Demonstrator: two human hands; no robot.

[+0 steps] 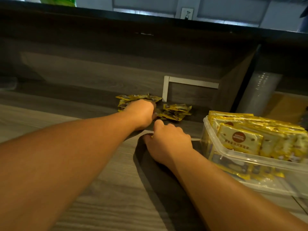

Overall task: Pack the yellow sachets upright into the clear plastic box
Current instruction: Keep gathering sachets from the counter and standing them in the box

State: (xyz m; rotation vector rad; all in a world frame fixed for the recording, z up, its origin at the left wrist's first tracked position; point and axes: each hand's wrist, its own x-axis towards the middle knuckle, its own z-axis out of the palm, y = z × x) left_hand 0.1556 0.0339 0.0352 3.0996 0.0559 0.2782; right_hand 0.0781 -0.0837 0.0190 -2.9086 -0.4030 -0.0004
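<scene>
Head view shows your grey wood-grain tabletop (50,124) carrying one clear rectangular plastic box (250,160) at the right, packed with yellow foil sachets (240,137) standing upright, faces toward you; their number is uncountable. Two loose heaps of yellow sachets (176,110) lie flat against the dark back panel. Your left hand (141,112) is curled down on the left heap. Your right hand (168,142) hovers nearby, fingers bent; whether it holds anything is unclear.

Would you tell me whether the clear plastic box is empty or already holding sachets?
Partly filled: yellow sachets stand upright inside the clear plastic box, rising above its rim.
</scene>
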